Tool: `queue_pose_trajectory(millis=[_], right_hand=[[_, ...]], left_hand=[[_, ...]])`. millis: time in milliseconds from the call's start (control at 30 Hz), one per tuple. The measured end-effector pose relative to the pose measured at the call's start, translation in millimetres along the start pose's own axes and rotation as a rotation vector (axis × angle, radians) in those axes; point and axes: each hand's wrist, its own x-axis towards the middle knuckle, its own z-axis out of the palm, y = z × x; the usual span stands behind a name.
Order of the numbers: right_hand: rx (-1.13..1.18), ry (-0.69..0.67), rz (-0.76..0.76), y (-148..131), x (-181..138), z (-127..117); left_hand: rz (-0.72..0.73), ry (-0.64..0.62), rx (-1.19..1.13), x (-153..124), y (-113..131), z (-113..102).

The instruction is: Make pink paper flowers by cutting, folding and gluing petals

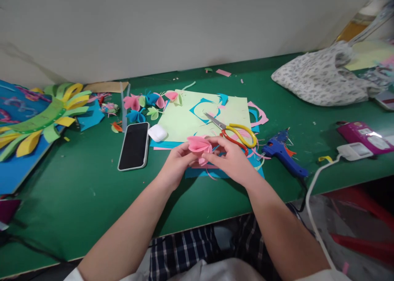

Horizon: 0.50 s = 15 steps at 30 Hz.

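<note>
- Your L hand & R hand: fingers of both pinch pink paper flower, above blue paper.
- Green tabletop runs along pale wall.
- On it: phone to your L, scissors mid, partly on lt-green sheet, blue glue gun R.
- Patterned cloth bag, back R.

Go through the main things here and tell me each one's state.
Pink flower, held between left hand and right hand
Scissors, lying down, blades closed or nearly so
Phone, face up, screen dark
White case, lid looks shut
Blue glue gun, lying down, power unclear
Cloth bag, slumped
Pale green sheet, flat
</note>
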Motion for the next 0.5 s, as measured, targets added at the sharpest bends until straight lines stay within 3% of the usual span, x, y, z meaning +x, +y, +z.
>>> queue_pose_trajectory(millis=[200, 367, 500], right_hand=[[-0.061, 0.115, -0.013, 2.9, 1.3, 2.4], [-0.012, 0.097, 0.012, 5.8, 2.5, 2.7], [0.062, 0.127, -0.022, 7.9, 3.8, 4.7]], left_hand=[[0.029, 0.005, 0.131, -1.7, 0.8, 3.3], [0.094, 0.088, 0.180, -1.3, 1.7, 3.1], [0.136, 0.070, 0.167, -1.3, 1.7, 3.2]])
